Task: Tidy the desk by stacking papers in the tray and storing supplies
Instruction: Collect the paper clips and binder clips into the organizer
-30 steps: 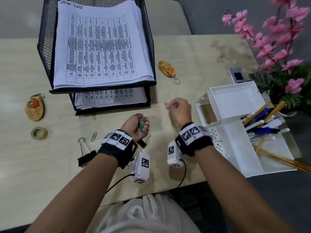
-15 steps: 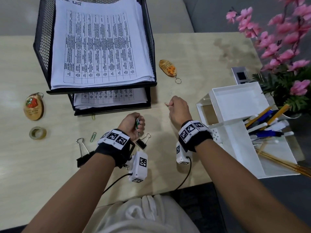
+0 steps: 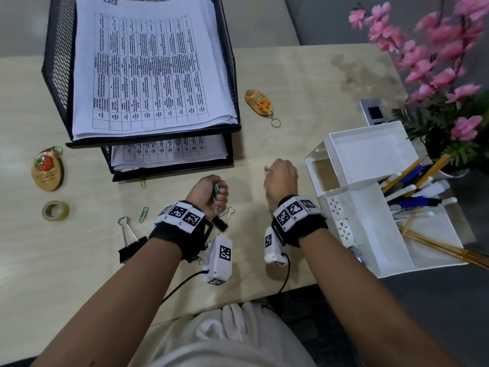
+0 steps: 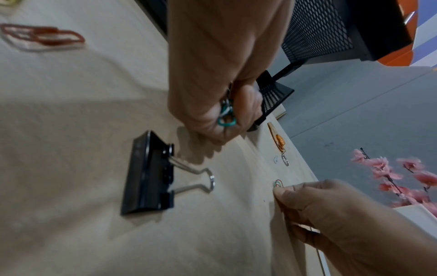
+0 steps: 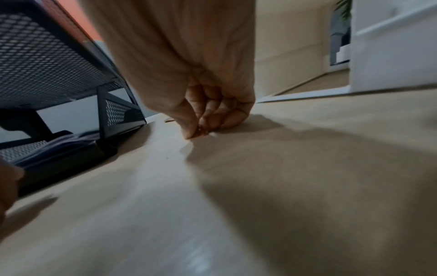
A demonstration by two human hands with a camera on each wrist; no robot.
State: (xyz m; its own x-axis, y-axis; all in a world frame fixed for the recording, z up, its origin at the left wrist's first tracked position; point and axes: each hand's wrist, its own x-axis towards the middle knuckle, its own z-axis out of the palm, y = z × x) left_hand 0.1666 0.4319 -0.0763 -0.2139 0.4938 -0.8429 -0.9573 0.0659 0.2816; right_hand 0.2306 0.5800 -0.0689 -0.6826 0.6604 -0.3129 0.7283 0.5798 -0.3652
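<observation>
My left hand [image 3: 217, 192] hovers just above the desk in front of the tray and grips a bunch of green paper clips [image 4: 226, 116] in its fist. To its right, my right hand [image 3: 268, 172] is down on the desk, thumb and forefinger pinching a red and a green paper clip [image 4: 279, 183] that lie on the wood; the pinch also shows in the right wrist view, right hand [image 5: 199, 131]. The black mesh paper tray [image 3: 57, 83] stands at the back left, with printed sheets [image 3: 150, 72] on both levels.
A small binder clip [image 3: 221, 221] lies under my left hand and a bigger one [image 3: 130, 243] further left. Loose clips: green [image 3: 143, 214], yellow [image 3: 143, 183], white [image 3: 264, 140], red [image 4: 42, 36]. Tape roll [image 3: 55, 211], two keychains [image 3: 259, 103], white organiser [image 3: 375, 242] with pens, pink flowers at the right.
My right hand reached slightly forward over the red and green clips and has closed its fingertips on them. The left hand stayed put with its clips.
</observation>
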